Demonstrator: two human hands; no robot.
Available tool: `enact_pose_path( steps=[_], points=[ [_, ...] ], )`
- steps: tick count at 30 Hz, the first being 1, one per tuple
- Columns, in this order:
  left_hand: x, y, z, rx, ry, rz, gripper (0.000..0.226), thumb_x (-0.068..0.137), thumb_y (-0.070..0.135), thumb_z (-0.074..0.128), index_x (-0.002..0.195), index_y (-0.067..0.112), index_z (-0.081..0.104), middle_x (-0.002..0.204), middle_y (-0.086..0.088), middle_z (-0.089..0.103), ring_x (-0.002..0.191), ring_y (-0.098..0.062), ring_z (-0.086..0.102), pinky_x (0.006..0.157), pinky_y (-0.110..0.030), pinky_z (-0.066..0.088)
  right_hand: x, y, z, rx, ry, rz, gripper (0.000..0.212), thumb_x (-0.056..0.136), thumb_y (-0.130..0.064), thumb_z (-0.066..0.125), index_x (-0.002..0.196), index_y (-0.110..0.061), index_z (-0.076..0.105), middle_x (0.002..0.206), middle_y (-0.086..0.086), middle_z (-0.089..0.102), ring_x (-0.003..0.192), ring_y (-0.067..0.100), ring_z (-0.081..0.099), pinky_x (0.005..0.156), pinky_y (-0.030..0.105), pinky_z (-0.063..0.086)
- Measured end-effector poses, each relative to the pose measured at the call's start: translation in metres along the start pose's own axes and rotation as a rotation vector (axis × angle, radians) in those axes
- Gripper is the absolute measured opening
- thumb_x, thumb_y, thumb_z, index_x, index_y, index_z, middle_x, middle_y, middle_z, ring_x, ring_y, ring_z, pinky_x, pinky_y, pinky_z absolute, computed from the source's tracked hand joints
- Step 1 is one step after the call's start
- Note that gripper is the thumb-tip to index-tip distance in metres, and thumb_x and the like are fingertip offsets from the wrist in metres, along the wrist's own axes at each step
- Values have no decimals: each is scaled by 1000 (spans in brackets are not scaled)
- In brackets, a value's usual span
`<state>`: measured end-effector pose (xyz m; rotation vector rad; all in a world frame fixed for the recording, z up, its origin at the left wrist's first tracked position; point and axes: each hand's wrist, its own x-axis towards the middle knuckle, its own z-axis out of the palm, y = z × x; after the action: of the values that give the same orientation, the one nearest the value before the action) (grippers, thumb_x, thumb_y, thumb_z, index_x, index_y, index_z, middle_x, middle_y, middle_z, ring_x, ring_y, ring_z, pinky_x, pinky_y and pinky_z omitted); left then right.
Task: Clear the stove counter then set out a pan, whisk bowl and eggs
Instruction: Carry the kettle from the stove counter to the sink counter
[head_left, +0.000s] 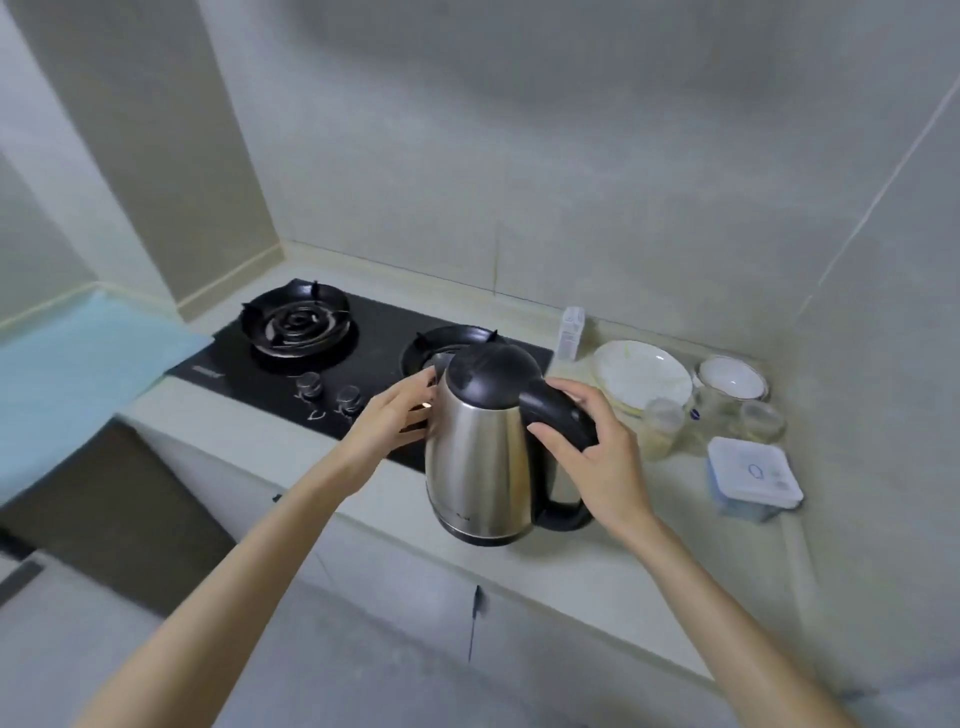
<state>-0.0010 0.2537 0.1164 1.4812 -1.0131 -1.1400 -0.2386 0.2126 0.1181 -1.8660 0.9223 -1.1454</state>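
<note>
Head view: my right hand (597, 457) wraps the handle of the kettle (478, 457), and my left hand (389, 421) lies straight-fingered against its steel side, at the front-right corner of the stove (374, 332). I'd carry it upright, steadying the body against sloshing.

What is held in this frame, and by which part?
The steel kettle: the right hand grips its black handle, the left hand rests against the body's side.
</note>
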Motion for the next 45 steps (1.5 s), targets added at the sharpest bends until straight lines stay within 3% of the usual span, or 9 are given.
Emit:
enact_pose_path(
  steps=[8, 12, 17, 20, 27, 34, 37, 42, 45],
  points=[
    [-97, -16, -183, -91, 301, -6, 41, 97, 57, 33, 132, 43, 50, 131, 8, 60, 118, -12, 58, 101, -36, 43, 18, -81, 171, 128, -267, -130, 42, 80, -17, 76, 115, -31, 59, 108, -28, 63, 104, -3, 59, 87, 8, 40],
    [-163, -25, -270, -105, 438, 15, 53, 69, 73, 48, 116, 52, 57, 128, 10, 61, 114, -12, 61, 100, -37, 46, 11, -125, 271, 195, -415, -165, 43, 81, -17, 75, 117, -33, 58, 107, -26, 64, 104, -1, 60, 86, 10, 43],
    [-238, -49, -365, -134, 688, 8, 30, 95, 55, 42, 121, 48, 56, 129, 9, 59, 112, -11, 61, 96, -32, 48, -4, -180, 384, 257, -587, -223, 42, 81, -21, 75, 117, -34, 59, 109, -24, 64, 103, -1, 60, 88, 15, 45],
    [-284, -59, -409, -140, 808, 10, 21, 96, 52, 44, 112, 52, 57, 123, 16, 61, 112, -8, 60, 94, -31, 48, -13, -211, 449, 301, -684, -247, 41, 80, -22, 75, 117, -32, 60, 106, -25, 65, 100, 0, 61, 88, 17, 46],
    [-366, -81, -500, -165, 1078, 16, 29, 98, 45, 41, 125, 44, 52, 124, 16, 60, 114, -8, 57, 86, -24, 47, -33, -271, 587, 406, -898, -341, 41, 81, -21, 75, 117, -33, 59, 105, -24, 66, 98, -1, 62, 83, 12, 44],
    [-417, -100, -609, -171, 1281, -27, 59, 82, 57, 52, 138, 39, 46, 134, 10, 56, 120, -15, 55, 99, -33, 45, -40, -326, 737, 508, -1078, -427, 42, 82, -20, 75, 119, -32, 60, 108, -22, 67, 100, -1, 62, 86, 13, 45],
    [-433, -110, -670, -187, 1377, -23, 47, 93, 50, 51, 138, 39, 46, 134, 10, 56, 120, -15, 55, 102, -37, 44, -39, -354, 813, 556, -1168, -449, 41, 82, -17, 74, 119, -28, 60, 108, -24, 66, 101, -3, 61, 85, 10, 43],
    [-459, -114, -740, -256, 1514, -11, 36, 95, 42, 52, 130, 41, 52, 124, 17, 62, 112, -7, 61, 93, -28, 49, -42, -398, 909, 594, -1274, -529, 40, 83, -18, 73, 118, -29, 59, 111, -26, 64, 104, -3, 60, 89, 15, 44],
    [-485, -117, -782, -279, 1582, -24, 41, 96, 34, 54, 136, 37, 49, 126, 14, 62, 112, -7, 62, 97, -31, 49, -50, -429, 967, 636, -1341, -542, 40, 81, -17, 74, 118, -25, 60, 112, -22, 65, 104, 2, 61, 89, 18, 46]
  ],
)
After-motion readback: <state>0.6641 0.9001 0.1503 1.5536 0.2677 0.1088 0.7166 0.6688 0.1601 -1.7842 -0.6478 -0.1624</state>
